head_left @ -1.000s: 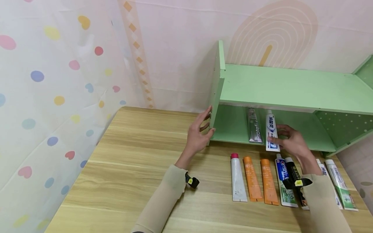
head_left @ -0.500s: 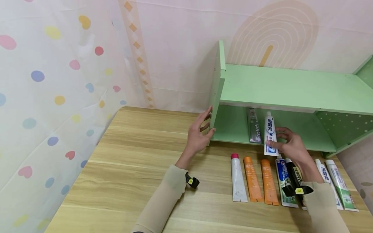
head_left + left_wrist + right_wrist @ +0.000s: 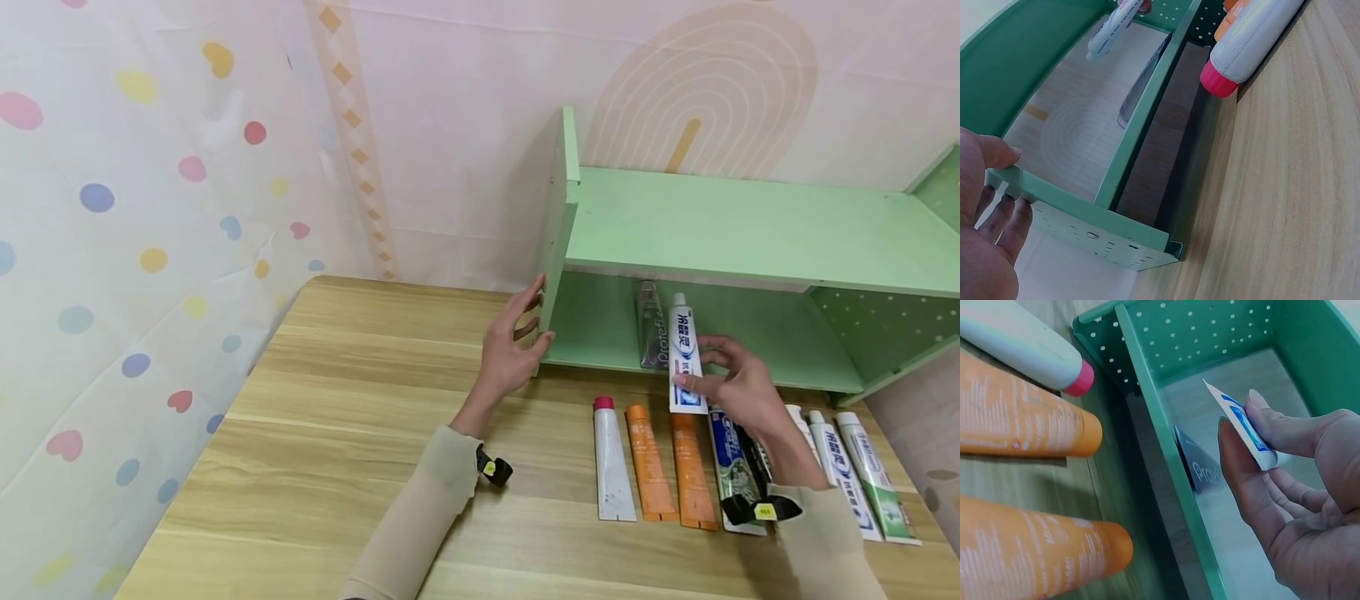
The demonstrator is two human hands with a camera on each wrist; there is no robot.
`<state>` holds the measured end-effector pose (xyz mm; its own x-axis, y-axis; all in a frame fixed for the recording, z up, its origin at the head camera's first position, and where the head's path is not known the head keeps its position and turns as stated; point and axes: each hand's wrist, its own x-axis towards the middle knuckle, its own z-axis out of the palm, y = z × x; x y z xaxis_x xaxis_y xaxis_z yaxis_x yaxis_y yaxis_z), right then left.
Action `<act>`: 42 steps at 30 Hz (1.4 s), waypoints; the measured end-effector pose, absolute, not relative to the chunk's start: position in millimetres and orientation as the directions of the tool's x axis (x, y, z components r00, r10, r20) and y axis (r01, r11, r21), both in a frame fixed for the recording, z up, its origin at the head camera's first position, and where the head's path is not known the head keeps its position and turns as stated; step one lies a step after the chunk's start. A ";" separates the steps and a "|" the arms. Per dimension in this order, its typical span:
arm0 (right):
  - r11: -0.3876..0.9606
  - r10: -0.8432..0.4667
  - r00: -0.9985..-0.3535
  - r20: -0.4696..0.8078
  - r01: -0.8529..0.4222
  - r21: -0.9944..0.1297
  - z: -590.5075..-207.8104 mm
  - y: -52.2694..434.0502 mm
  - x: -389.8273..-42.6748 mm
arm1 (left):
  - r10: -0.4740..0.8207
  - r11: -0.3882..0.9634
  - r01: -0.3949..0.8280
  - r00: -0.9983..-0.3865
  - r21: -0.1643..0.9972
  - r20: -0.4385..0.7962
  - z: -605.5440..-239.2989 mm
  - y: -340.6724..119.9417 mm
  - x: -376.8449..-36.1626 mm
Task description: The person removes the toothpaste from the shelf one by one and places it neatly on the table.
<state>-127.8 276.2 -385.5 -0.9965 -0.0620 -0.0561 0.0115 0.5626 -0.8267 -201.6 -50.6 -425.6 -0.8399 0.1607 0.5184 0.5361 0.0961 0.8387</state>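
Note:
My right hand pinches a white and blue toothpaste tube between thumb and fingers. The tube is held cap up, in front of the lower level of the green shelf. Only the tube's flat end shows clearly in the right wrist view. Just left of it, a grey toothpaste tube leans inside the lower level. My left hand holds the front edge of the shelf's left side panel; in the left wrist view the thumb and fingers lie on opposite sides of that panel.
In front of the shelf, tubes lie in a row on the wooden table: a white one with a red cap, two orange ones, a blue one and several more. My right forearm partly covers the row.
My right hand has moved left and toward me with the white and blue toothpaste tube, which now partly overlaps the grey tube. My left hand has stayed on the side panel.

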 end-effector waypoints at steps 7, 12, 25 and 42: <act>0.538 -0.087 -0.995 -0.047 -0.007 -0.843 -386.6 265.9 -121.0 | 0.159 0.101 0.539 -0.839 0.836 0.521 -425.2 -50.9 -201.6; 0.497 -0.118 -0.992 -0.037 -0.027 -0.867 -385.9 258.3 -116.7 | 0.157 0.097 0.538 -0.839 0.838 0.521 -425.3 -51.6 -201.7; 0.453 -0.148 -0.988 -0.054 -0.019 -0.891 -386.5 247.6 -102.3 | 0.158 0.101 0.548 -0.833 0.831 0.530 -424.4 -50.8 -201.6; 0.408 -0.174 -0.982 -0.079 0.001 -0.913 -397.1 229.0 -86.6 | 0.152 0.100 0.545 -0.835 0.832 0.529 -425.0 -51.2 -201.6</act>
<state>-86.6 229.0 -397.1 -0.9815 -0.1740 -0.0793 0.0015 0.4079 -0.9130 -201.6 -51.2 -425.0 -0.8352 0.1519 0.5286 0.5450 0.1003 0.8324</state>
